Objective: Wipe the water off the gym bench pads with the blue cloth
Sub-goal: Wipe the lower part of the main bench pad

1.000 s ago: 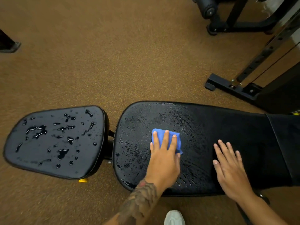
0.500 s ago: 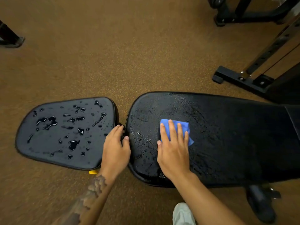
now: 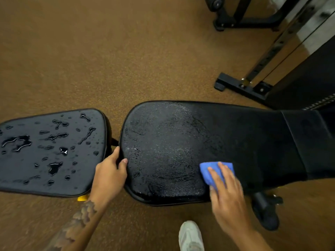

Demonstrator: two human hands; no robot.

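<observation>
At far left the short pad point(image 3: 87, 180) was covered in unwiped puddles point(image 3: 54, 167). Just beside it, at the gap between the pads, the left hand point(image 3: 108, 175) was curled over the end of the long pad point(image 3: 172, 142), thumb on top. That pad, laid lengthwise left to right, was filmed with smeared water. Near its front right edge the blue cloth point(image 3: 206, 169) was pressed flat under the straight fingers of the right hand point(image 3: 228, 196). The puddles were judged well left of the cloth and nearer the left hand.
</observation>
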